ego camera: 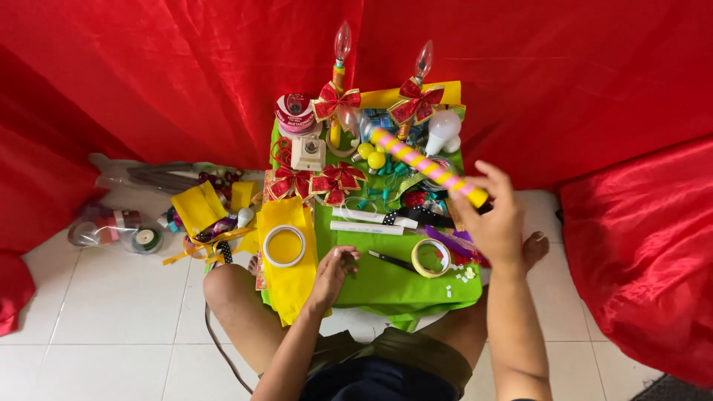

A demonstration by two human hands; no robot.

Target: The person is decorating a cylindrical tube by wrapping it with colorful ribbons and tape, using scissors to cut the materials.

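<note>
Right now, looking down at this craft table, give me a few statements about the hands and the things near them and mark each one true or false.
1. The right hand holds a pink and yellow striped stick. True.
2. The left hand grips the scissors. False: it rests empty on the green cloth, fingers curled loosely; no scissors can be made out.
3. A roll of tape lies on the green cloth below the right hand. True.
4. The white ring lies on blue cloth. False: it lies on yellow cloth.
5. The backdrop is red fabric. True.
</note>
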